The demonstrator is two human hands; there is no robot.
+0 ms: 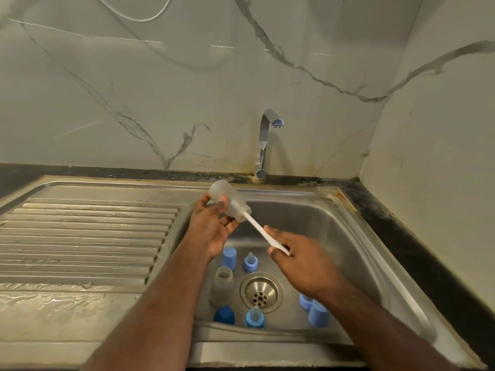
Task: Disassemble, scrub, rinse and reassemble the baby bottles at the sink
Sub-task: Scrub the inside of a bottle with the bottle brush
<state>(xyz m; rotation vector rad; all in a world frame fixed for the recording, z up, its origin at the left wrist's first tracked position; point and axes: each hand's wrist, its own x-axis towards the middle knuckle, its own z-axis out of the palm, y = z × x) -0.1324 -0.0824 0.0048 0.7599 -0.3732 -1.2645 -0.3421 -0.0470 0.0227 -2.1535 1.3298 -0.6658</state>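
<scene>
Head view: you're scrubbing inside one bottle above the sink

Your left hand (pixel 214 226) curls round the frosted bottle (pixel 229 198), tilted mouth-down toward you; your right hand (pixel 297 259) pinches the white brush handle (pixel 263 232) running into it. Keep the bottle gripped firmly, twist the brush to reach its base, and work over the sink (pixel 348 236), where the other parts wait
</scene>
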